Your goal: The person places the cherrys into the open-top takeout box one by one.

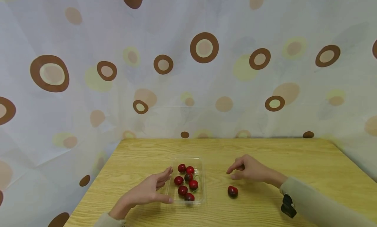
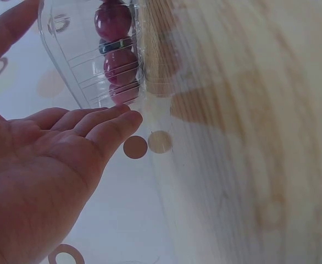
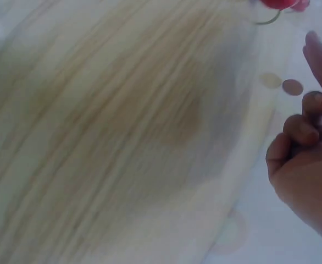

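Observation:
A clear plastic box [image 1: 202,192] with several dark red cherries [image 1: 193,184] in it stands on the table. My left hand [image 1: 148,189] is at the box's left side, its fingers spread along the side and the thumb near the front corner. In the left wrist view the fingertips lie right at the box's wall [image 2: 76,60]. One loose cherry [image 1: 232,191] sits on the wood to the right of the box. Just beyond that cherry is my right hand [image 1: 250,169], holding nothing. Its index finger and thumb stretch out apart, while the other fingers curl in loosely.
The wooden table [image 1: 147,151] reaches back to a white curtain [image 1: 176,86] with brown and yellow circles, which also hangs along both sides. A black device [image 1: 288,206] is strapped at the right sleeve.

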